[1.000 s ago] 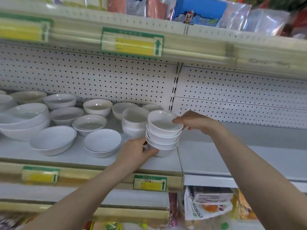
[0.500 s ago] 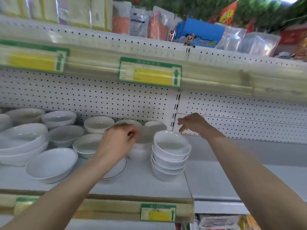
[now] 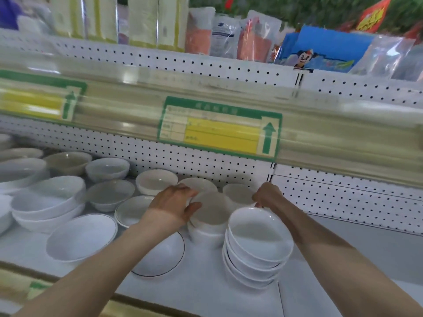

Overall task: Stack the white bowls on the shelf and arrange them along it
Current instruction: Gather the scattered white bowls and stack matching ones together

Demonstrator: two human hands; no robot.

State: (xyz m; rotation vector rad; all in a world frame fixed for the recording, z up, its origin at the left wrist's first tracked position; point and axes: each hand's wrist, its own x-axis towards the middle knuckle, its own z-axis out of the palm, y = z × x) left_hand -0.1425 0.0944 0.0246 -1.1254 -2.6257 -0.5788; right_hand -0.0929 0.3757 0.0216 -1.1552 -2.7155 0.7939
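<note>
Currently, the left grip (image 3: 174, 202) clasps the rim of the short stack of round glossy white bowls (image 3: 209, 216) at frame centre, thumb on the near side and fingers over the far side. The right grip (image 3: 266, 195) hangs curled just behind the tall stack of four round white bowls (image 3: 258, 243), lower centre-right; whether it pinches anything cannot be determined.

Hazards: the right forearm passes just beside the tall stack, which stands toward the front of the white metal shelf (image 3: 206, 291). A sideways sweep can topple it. A one-sided lift can tilt the short stack and drop its lower bowl.
</note>
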